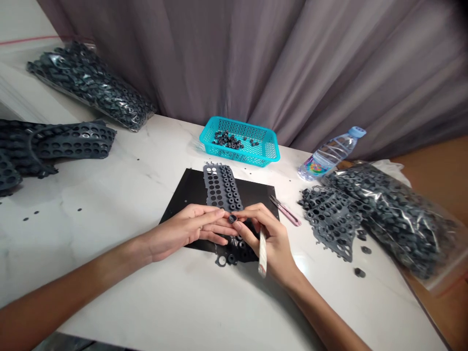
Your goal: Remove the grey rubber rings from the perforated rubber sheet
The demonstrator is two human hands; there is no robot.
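Pinching a small dark ring (232,219) between thumb and forefinger, the right hand (268,241) also grips a white tool (262,253) in its palm. The left hand (190,229) lies open, fingers pressing the grey strip (223,187) onto a black mat (183,200) on the table (109,204). Pressing close beside the ring should stop the strip lifting. The strip looks rubbery, with rows of holes and rings. A teal basket (256,156) sits beyond.

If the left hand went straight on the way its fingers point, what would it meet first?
The ring pinched by the right hand, just off the left hand fingertips; they may already touch.
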